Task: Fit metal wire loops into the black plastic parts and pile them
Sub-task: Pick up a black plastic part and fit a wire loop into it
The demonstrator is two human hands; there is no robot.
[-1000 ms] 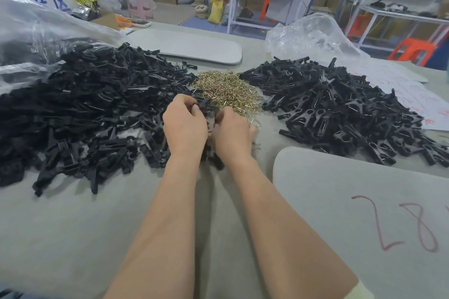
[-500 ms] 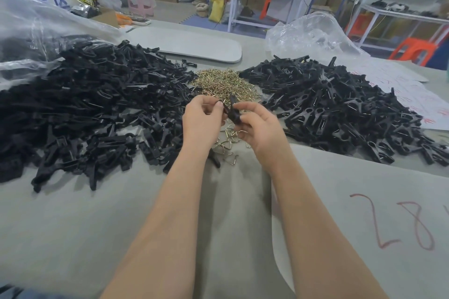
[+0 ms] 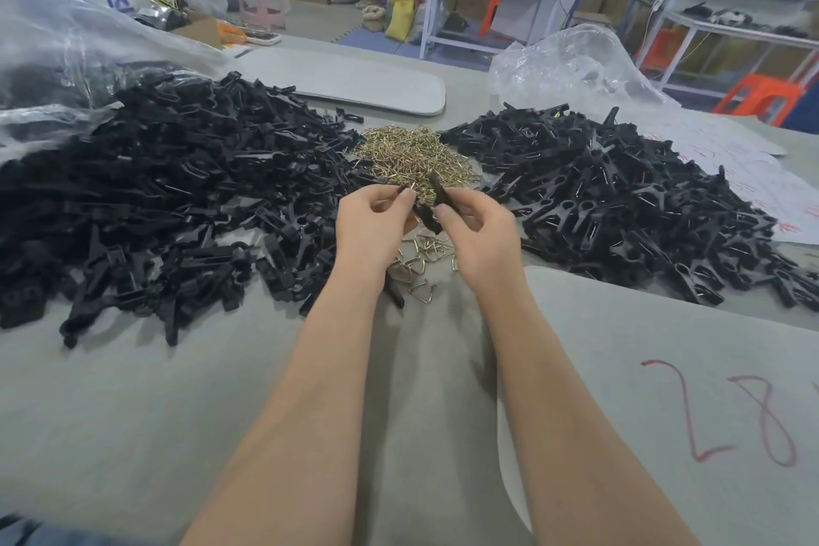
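My left hand (image 3: 374, 226) and my right hand (image 3: 476, 231) are raised together over the grey table, in front of a heap of brass-coloured wire loops (image 3: 412, 157). Between them they hold black plastic parts (image 3: 436, 202): my right hand pinches one long piece that points up and away, and my left fingers pinch the other end of the parts. A few loose loops (image 3: 421, 262) lie on the table under my hands. A large pile of black parts (image 3: 168, 199) spreads to the left, and another pile of black parts (image 3: 620, 199) to the right.
A grey board (image 3: 664, 390) with red writing lies at the near right. Another grey board (image 3: 350, 80) lies behind the loops. Clear plastic bags sit at the far left (image 3: 66, 40) and back right (image 3: 571, 67). Shelving and stools stand beyond the table.
My hands have lifted from the edge of the left pile and the loops, carrying black parts. They now hold them up between the fingertips, slightly nearer the loop heap.
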